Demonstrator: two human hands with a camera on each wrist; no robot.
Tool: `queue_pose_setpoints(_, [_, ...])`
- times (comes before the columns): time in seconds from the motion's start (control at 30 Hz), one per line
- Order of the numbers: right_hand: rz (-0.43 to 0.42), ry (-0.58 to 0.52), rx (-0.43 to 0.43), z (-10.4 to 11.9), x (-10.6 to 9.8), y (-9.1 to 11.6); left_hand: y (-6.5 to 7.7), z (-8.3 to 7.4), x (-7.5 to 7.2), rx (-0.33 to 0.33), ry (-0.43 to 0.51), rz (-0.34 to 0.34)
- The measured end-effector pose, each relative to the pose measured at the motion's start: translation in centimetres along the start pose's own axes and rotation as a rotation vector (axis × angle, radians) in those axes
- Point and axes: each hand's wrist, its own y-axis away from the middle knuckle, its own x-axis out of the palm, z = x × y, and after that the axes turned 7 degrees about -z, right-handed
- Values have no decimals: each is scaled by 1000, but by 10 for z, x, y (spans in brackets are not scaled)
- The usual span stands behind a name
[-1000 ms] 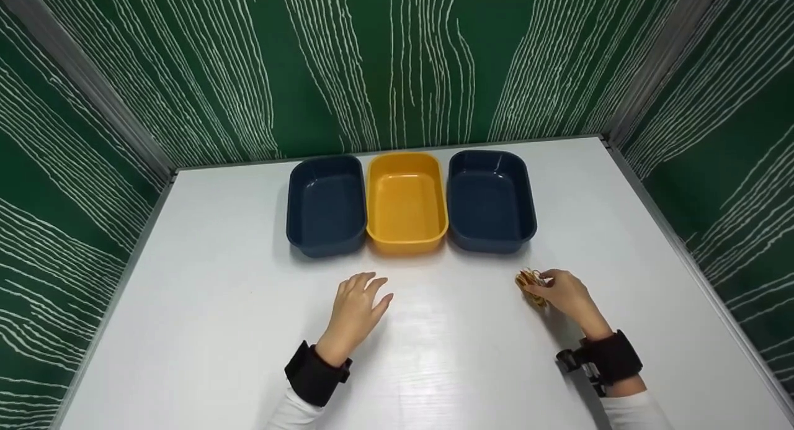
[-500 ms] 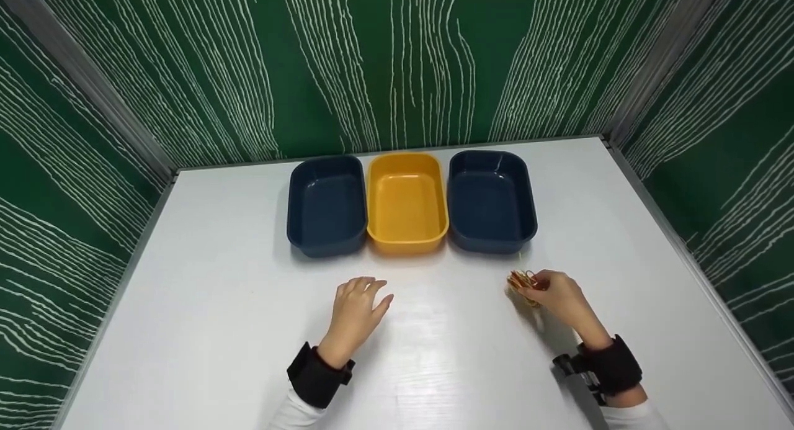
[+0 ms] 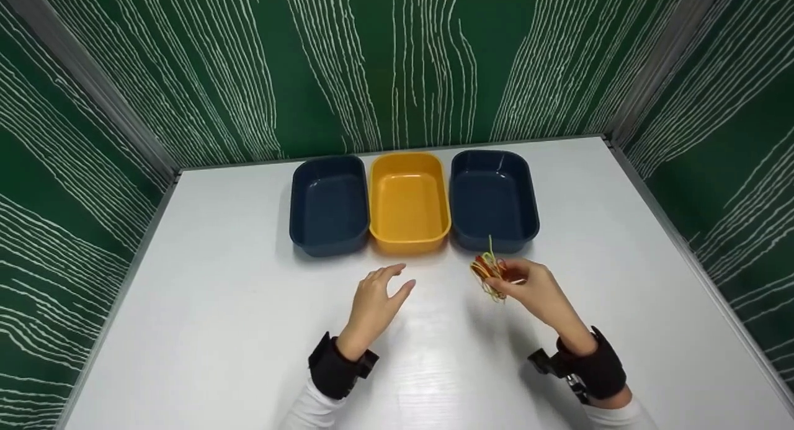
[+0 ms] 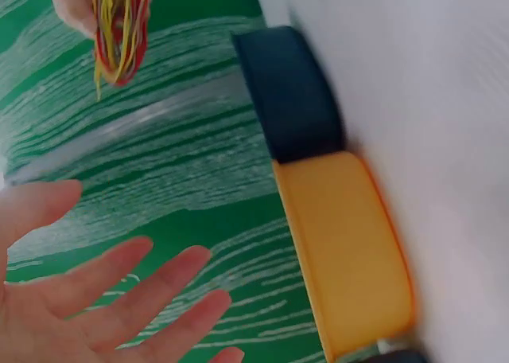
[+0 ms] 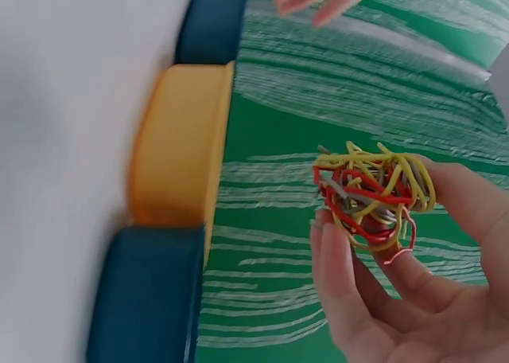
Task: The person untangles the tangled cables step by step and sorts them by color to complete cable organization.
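My right hand [image 3: 538, 293] pinches a tangled bundle of thin yellow, red and grey cords [image 5: 374, 189] between thumb and fingers. In the head view the cord bundle [image 3: 489, 275] is raised off the table, just in front of the right dark blue bin [image 3: 494, 244], and one yellow-green strand sticks up from it. Left of it, my left hand [image 3: 375, 303] hovers over the table with thumb and fingers apart and nothing in them. The left wrist view shows those fingers spread [image 4: 119, 299], and the cord bundle [image 4: 121, 33] hanging from the other hand at the top.
Beside that right bin stand a yellow bin [image 3: 409, 247] and another dark blue bin [image 3: 332, 247], in a row near the back of the white table [image 3: 217, 281]. Green panels [image 3: 428, 64] with pale wavy lines enclose the back and sides.
My right hand has lifted the cord bundle from the table and carried it leftward, closer to the bins. My left hand has shifted slightly right and upward.
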Motion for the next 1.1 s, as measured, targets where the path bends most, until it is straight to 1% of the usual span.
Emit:
queue_pose_setpoints(0.07, [-11,-29,1,10,7,0,-2,-4,2,-40,118,8])
queue_pose_setpoints(0.17, [-37,-80,-3,22,21,-2,-6,-11,7,-91,265,15])
queue_pose_setpoints(0.3, [-74,-159,-4,31,39,-5,-11,-17,16,-124,395,3])
queue_pose_setpoints(0.5, [-95,-266,7,38,64,-7,-15,-20,26,-223,590,-50])
queue_pose_setpoints(0.63, [-96,-346,27,40,75,-7,-16,-20,28,-270,700,-69])
queue_pose_setpoints(0.7, [-96,-377,35,40,80,-7,-16,-19,30,-282,712,-72])
queue_pose_setpoints(0.77, [-94,-390,39,39,83,-7,-16,-18,30,-296,700,-78])
queue_pose_setpoints(0.93, [-81,-387,45,36,91,-7,-19,-14,32,-325,700,-103])
queue_pose_setpoints(1.1, [-75,-386,43,34,95,-8,-21,-12,32,-354,720,-98])
